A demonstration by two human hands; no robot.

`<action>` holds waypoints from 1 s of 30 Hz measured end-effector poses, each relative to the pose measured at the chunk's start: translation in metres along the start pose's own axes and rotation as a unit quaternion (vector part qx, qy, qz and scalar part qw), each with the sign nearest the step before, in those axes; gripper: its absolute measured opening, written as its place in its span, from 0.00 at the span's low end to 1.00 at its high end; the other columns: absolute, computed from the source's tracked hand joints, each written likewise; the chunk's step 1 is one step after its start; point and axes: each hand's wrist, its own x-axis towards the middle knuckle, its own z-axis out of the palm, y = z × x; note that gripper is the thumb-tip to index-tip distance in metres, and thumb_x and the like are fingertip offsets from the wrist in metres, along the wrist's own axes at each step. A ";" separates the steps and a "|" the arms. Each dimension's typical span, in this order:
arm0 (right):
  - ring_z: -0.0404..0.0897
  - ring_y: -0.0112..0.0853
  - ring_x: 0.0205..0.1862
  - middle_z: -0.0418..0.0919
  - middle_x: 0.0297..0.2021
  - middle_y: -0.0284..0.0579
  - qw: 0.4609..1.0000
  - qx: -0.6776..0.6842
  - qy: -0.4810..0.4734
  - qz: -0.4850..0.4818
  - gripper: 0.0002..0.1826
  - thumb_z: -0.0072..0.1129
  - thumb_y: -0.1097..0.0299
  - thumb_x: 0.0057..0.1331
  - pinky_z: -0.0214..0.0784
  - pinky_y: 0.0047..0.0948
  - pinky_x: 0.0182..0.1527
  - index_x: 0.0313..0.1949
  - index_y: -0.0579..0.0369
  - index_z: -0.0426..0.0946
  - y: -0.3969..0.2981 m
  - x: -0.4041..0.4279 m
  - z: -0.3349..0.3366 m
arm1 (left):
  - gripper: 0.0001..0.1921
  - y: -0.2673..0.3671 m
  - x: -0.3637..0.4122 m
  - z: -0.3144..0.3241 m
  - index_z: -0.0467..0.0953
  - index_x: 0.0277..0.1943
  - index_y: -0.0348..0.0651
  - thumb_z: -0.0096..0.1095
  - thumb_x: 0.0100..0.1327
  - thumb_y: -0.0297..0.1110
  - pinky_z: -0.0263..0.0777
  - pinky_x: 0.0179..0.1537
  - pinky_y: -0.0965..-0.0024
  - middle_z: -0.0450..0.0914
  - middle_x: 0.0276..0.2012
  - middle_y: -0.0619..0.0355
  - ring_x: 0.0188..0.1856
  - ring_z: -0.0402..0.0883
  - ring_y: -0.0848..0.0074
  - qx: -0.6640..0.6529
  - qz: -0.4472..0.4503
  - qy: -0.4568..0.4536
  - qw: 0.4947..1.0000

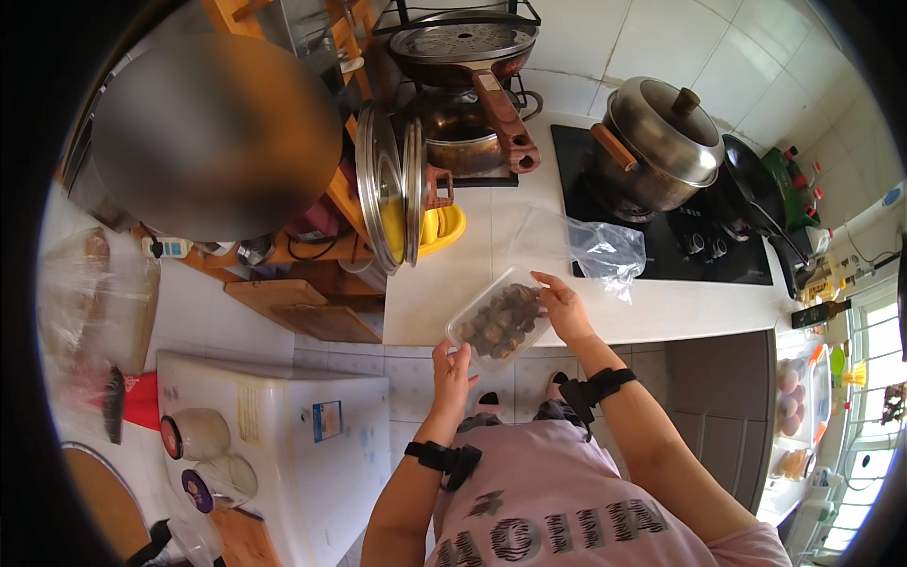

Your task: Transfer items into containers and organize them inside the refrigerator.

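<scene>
A clear plastic container [459, 315] full of small dark brown lumps [503, 320], too small to identify, is held tilted at the counter's front edge. My left hand [453, 370] grips its near left corner, and my right hand [561, 305] grips its right side, thumb and fingers at the rim. A crumpled clear plastic bag [608, 251] lies just beyond my right hand, partly over the edge of the black cooktop [662, 244].
On the cooktop stand a lidded steel pot [655, 152] and a black wok [747, 177]. Pot lids [382, 184] stand upright beside a yellow plastic dish [443, 230] and stacked pans. A white appliance [333, 453] holding glass jars [205, 432] is at lower left.
</scene>
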 end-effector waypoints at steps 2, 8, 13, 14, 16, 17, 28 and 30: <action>0.70 0.20 0.35 0.73 0.34 0.33 1.000 0.003 -0.015 0.001 0.16 0.43 0.72 0.67 0.65 0.20 0.38 0.53 0.52 0.71 0.003 -0.005 -0.005 | 0.34 0.000 -0.006 -0.001 0.43 0.63 0.47 0.55 0.61 0.41 0.66 0.50 0.57 0.60 0.54 0.52 0.54 0.67 0.65 -0.069 0.003 -0.058 0.996; 0.71 0.20 0.37 0.73 0.36 0.33 0.989 0.050 -0.114 0.083 0.19 0.45 0.71 0.66 0.65 0.21 0.42 0.57 0.53 0.66 0.005 -0.036 -0.026 | 0.32 -0.001 -0.036 0.006 0.50 0.63 0.40 0.56 0.59 0.35 0.62 0.56 0.52 0.62 0.57 0.50 0.58 0.66 0.62 -0.111 0.027 -0.113 0.987; 0.71 0.23 0.42 0.74 0.41 0.37 0.969 0.049 -0.215 0.112 0.24 0.49 0.60 0.66 0.63 0.24 0.46 0.59 0.55 0.63 0.004 -0.058 -0.049 | 0.31 -0.023 -0.076 0.017 0.57 0.61 0.32 0.57 0.55 0.31 0.62 0.58 0.56 0.65 0.58 0.48 0.59 0.66 0.63 -0.181 0.045 -0.137 0.973; 0.71 0.23 0.42 0.74 0.41 0.37 0.967 0.046 -0.222 0.115 0.24 0.49 0.60 0.66 0.63 0.24 0.46 0.59 0.55 0.63 -0.005 -0.063 -0.052 | 0.31 -0.031 -0.087 0.017 0.57 0.61 0.33 0.57 0.54 0.30 0.63 0.58 0.57 0.65 0.58 0.48 0.59 0.66 0.63 -0.192 0.048 -0.122 0.972; 0.71 0.24 0.44 0.74 0.43 0.37 0.908 0.168 -0.342 0.175 0.25 0.50 0.56 0.65 0.63 0.24 0.47 0.58 0.55 0.65 -0.015 -0.072 -0.047 | 0.32 -0.049 -0.110 0.014 0.58 0.61 0.33 0.58 0.53 0.29 0.63 0.58 0.59 0.65 0.58 0.47 0.60 0.66 0.63 -0.209 0.050 -0.097 0.972; 0.71 0.24 0.44 0.74 0.43 0.37 0.904 0.165 -0.349 0.184 0.25 0.50 0.56 0.65 0.63 0.24 0.47 0.58 0.55 0.65 -0.018 -0.072 -0.046 | 0.32 -0.058 -0.126 0.014 0.58 0.61 0.33 0.59 0.52 0.29 0.63 0.58 0.60 0.65 0.58 0.47 0.60 0.66 0.63 -0.191 0.051 -0.066 0.978; 0.72 0.21 0.44 0.75 0.43 0.37 0.796 -0.071 -0.562 0.214 0.27 0.57 0.60 0.63 0.67 0.21 0.44 0.58 0.57 0.64 -0.001 -0.135 -0.010 | 0.36 -0.145 -0.253 0.045 0.55 0.63 0.33 0.65 0.55 0.37 0.62 0.57 0.66 0.65 0.58 0.49 0.60 0.65 0.66 -0.288 0.180 0.131 0.932; 0.72 0.22 0.44 0.75 0.43 0.38 0.769 -0.084 -0.595 0.217 0.28 0.57 0.61 0.62 0.66 0.21 0.45 0.59 0.57 0.62 -0.006 -0.161 0.005 | 0.37 -0.159 -0.274 0.041 0.57 0.62 0.33 0.66 0.55 0.44 0.62 0.56 0.66 0.67 0.56 0.50 0.58 0.66 0.67 -0.336 0.114 0.232 0.906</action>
